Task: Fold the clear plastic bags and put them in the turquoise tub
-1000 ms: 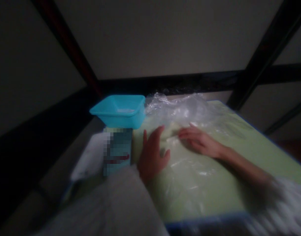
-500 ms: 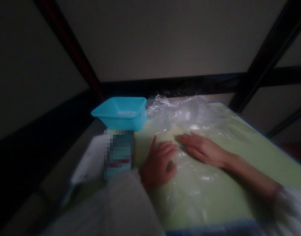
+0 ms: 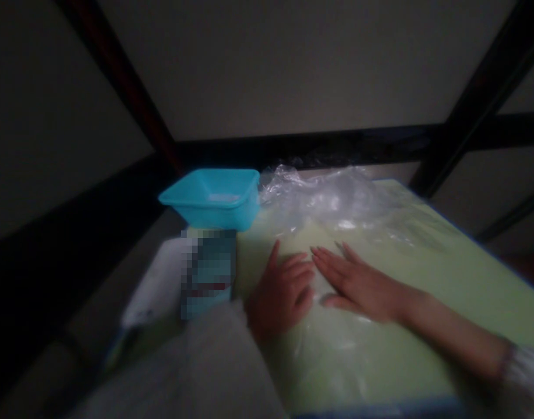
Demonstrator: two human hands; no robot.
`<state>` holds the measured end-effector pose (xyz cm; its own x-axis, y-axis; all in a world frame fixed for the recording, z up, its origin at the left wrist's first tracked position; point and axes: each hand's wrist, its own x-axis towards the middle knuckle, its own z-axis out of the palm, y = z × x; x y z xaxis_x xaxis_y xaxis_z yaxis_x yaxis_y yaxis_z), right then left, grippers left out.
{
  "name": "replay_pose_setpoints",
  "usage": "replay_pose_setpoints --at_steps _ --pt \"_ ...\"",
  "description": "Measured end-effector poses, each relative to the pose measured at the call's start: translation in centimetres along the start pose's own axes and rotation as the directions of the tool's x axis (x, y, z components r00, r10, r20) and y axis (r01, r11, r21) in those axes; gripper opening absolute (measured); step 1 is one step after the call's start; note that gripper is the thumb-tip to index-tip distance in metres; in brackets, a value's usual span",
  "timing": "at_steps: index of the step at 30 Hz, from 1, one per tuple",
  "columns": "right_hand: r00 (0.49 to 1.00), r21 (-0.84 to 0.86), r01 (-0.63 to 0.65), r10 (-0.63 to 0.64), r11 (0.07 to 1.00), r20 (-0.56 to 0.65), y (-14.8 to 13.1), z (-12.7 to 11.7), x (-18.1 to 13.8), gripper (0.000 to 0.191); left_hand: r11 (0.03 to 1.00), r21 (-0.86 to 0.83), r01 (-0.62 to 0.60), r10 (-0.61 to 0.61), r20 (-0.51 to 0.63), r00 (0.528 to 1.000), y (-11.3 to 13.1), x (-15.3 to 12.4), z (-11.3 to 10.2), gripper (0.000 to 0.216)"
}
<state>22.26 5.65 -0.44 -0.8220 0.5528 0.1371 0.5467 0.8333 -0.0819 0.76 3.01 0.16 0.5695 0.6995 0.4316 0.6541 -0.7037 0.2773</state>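
Thin clear plastic sheeting (image 3: 336, 349) lies over the pale yellow-green tabletop. My right hand (image 3: 365, 286) rests flat on it, fingers stretched out toward the left and thumb apart, holding nothing. Close beside it, my left hand (image 3: 280, 294) lies palm down on the plastic with its fingers loosely bent and one finger sticking out toward the back. Nothing shows in its grasp; its palm side is hidden. Behind both hands the sheeting bunches into a crumpled heap (image 3: 332, 198).
A turquoise plastic basin (image 3: 218, 215) stands at the back left. In front of it lies a blurred-out flat item (image 3: 209, 273) beside a white object (image 3: 155, 282). The table (image 3: 459, 279) has a blue edge, with a wall and dark beams behind it.
My right hand has come slightly nearer to me across the plastic, and its fingers and thumb have spread apart. My left hand has stayed almost in place.
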Motion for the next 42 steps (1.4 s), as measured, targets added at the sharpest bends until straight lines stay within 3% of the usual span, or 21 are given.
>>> replay_pose_setpoints --at_steps 8,17,22,27,31,36,42 --pt "0.994 -0.048 -0.106 0.104 0.993 -0.039 -0.4 0.5 -0.5 0.083 1.000 -0.025 -0.007 0.007 0.000 1.000 -0.1 0.0 0.0 0.018" --pt "0.923 -0.136 -0.384 0.385 0.913 -0.017 3.5 0.4 -3.0 0.089 0.999 -0.039 0.004 -0.004 0.001 1.000 0.0 0.1 -0.2 0.019" --pt "0.888 -0.149 -0.451 0.460 0.880 0.027 4.4 -0.1 -3.4 0.095 0.999 -0.037 0.008 -0.006 0.046 0.999 0.2 0.0 -0.3 0.018" --pt "0.896 -0.169 -0.442 0.444 0.881 -0.030 4.0 -0.4 -3.2 0.092 0.995 0.076 0.068 -0.067 -0.025 0.997 0.4 0.0 -1.0 0.019" --pt "0.934 -0.165 -0.356 0.342 0.920 -0.108 2.9 -1.2 -2.6 0.082 0.953 0.250 0.171 -0.152 -0.092 0.984 0.1 -0.1 -1.7 0.021" --pt "0.976 -0.098 -0.209 0.202 0.973 -0.083 1.4 -2.0 -1.6 0.076 0.917 0.339 0.211 -0.209 -0.043 0.977 -0.2 -0.4 -1.6 0.028" --pt "0.983 -0.044 -0.171 0.167 0.984 -0.075 0.9 -1.8 -0.7 0.079 0.914 0.331 0.233 -0.243 -0.012 0.970 -0.1 -0.4 -1.1 0.042"
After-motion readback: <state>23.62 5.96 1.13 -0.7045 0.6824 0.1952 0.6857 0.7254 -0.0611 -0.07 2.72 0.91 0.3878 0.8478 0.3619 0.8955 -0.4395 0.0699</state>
